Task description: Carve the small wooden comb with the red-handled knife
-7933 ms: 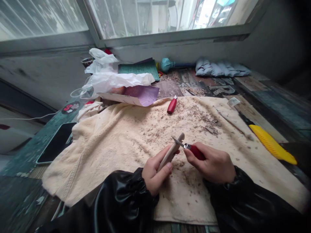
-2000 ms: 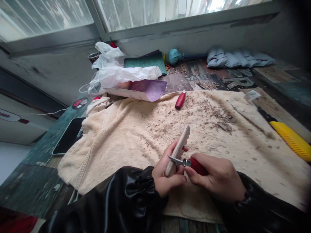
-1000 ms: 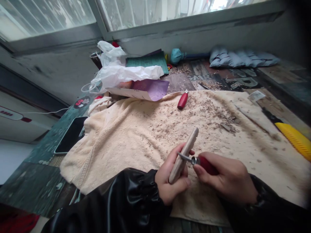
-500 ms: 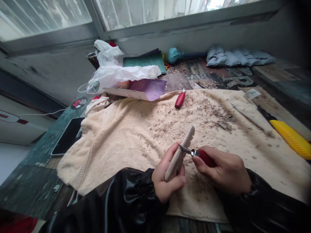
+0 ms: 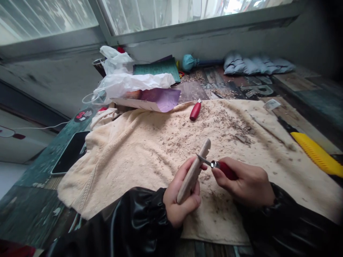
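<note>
My left hand [image 5: 182,196] is closed around the lower part of a narrow, pale piece of wood [image 5: 190,176], tilted with its rounded end up and away from me. Notches show along its right edge. In my right hand [image 5: 246,180] is a carving knife [image 5: 227,170] with a red handle and metal collar. Its thin blade points left and lies against the upper part of the wood. Under both hands spreads a cream towel [image 5: 120,160] strewn with wood shavings [image 5: 184,134]. A second red-handled tool [image 5: 195,110] lies farther back on the towel.
A yellow-handled tool [image 5: 317,153] lies at the right. At the left is a dark-screened tablet [image 5: 70,153]. White plastic bags [image 5: 134,82], a purple sheet [image 5: 166,99] and a green mat [image 5: 158,69] are at the back left. A grey-blue padded bundle [image 5: 257,65] lies by the wall.
The wood in my left hand has turned slightly, so its notched edge shows less. The knife blade stays against it. The whole view has shifted a little.
</note>
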`<state>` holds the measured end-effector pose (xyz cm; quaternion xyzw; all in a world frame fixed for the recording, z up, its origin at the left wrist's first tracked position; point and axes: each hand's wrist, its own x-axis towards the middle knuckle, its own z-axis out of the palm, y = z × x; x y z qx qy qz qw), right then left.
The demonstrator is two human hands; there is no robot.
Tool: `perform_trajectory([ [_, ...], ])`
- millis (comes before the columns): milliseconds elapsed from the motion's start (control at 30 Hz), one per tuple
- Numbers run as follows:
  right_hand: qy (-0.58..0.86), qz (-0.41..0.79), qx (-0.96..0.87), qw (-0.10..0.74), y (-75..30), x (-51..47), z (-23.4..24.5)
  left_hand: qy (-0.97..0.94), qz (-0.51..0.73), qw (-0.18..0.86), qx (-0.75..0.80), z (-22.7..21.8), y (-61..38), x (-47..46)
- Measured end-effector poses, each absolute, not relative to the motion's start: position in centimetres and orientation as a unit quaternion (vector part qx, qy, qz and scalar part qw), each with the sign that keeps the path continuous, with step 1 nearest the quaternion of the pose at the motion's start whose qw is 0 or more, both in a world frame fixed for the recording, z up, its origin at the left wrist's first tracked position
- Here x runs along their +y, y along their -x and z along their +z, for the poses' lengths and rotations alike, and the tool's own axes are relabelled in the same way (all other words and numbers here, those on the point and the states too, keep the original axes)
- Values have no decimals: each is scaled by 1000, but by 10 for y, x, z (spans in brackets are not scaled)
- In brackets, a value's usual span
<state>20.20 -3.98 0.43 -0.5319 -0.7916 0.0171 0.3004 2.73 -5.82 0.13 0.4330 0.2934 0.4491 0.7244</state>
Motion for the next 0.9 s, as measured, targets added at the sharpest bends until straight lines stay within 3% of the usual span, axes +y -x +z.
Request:
perform_trajectory([
  [133, 479, 47, -821, 308, -202, -39, 4, -434, 450, 720, 301, 1, -27, -58],
  [267, 538, 22, -782, 314, -201, -39, 4, -451, 450, 719, 279, -3, -26, -59],
  [900, 488, 49, -808, 325, -196, -43, 7, -516, 465, 645, 318, -3, -22, -54],
])
